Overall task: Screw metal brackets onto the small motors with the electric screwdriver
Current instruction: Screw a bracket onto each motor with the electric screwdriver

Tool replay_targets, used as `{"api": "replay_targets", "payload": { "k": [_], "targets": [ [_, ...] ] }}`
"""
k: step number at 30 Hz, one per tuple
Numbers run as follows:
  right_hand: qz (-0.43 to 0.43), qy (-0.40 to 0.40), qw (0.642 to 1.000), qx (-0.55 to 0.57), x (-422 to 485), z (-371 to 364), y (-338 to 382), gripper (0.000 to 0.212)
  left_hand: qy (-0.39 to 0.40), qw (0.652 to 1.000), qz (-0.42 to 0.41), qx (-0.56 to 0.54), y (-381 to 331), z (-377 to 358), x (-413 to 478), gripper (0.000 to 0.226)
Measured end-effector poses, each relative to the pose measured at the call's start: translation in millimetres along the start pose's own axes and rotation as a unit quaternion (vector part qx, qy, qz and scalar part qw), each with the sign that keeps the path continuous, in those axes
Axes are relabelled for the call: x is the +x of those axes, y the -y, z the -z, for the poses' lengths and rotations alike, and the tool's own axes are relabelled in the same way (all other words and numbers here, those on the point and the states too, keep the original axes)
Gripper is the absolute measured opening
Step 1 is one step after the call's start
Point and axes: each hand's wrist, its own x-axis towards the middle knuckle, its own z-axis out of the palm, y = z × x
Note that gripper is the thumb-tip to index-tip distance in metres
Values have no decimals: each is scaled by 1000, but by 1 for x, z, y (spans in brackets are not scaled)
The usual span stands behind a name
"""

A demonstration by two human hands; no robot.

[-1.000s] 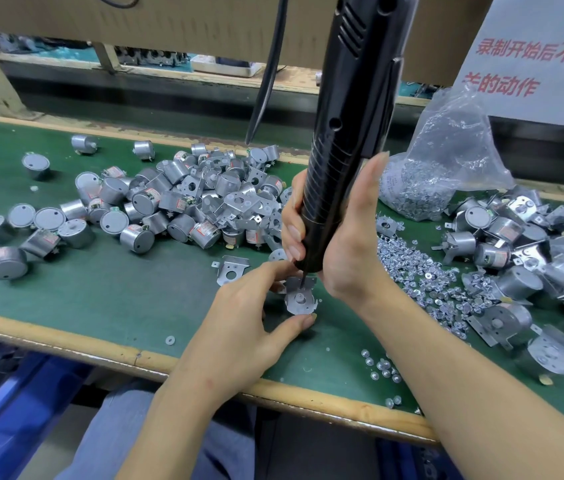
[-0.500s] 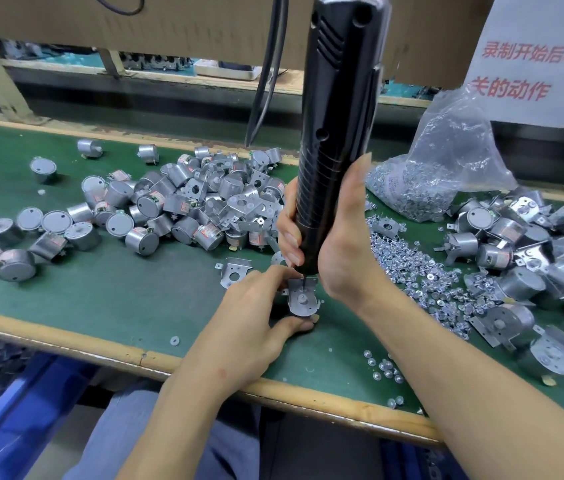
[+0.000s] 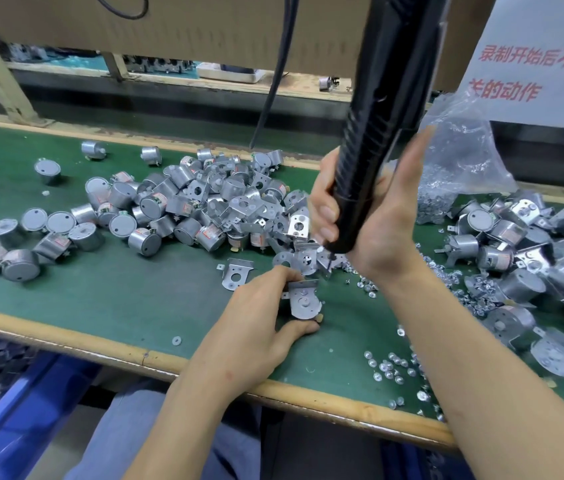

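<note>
My left hand [image 3: 256,320] grips a small silver motor with a metal bracket [image 3: 303,301] on top, holding it against the green bench mat [image 3: 118,299]. My right hand [image 3: 374,216] is wrapped round the black electric screwdriver [image 3: 377,126], which hangs tilted. Its bit tip [image 3: 329,255] is lifted clear above and to the right of the held motor. A loose bracket [image 3: 237,273] lies just left of my left hand.
A heap of bare motors and brackets [image 3: 183,209] covers the mat at centre left. Assembled motors [image 3: 530,265] pile up on the right. Loose screws [image 3: 395,368] are scattered by my right forearm. A plastic bag of screws [image 3: 457,168] stands behind. A blue bin [image 3: 14,410] sits below the bench edge.
The screwdriver has risen off the bracketed motor and tilted; its bit now hangs above and right of it. My left hand keeps hold of the motor.
</note>
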Motion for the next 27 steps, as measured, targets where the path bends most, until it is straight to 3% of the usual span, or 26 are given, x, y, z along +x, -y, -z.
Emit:
{"api": "replay_targets", "payload": {
  "k": [7, 27],
  "targets": [
    [-37, -8, 997, -72, -4, 22, -2, 83, -24, 999, -11, 18, -2, 1, -2, 49],
    [-67, -25, 994, -88, -4, 31, -11, 80, -36, 999, -19, 17, -1, 2, -4, 45]
  ]
}}
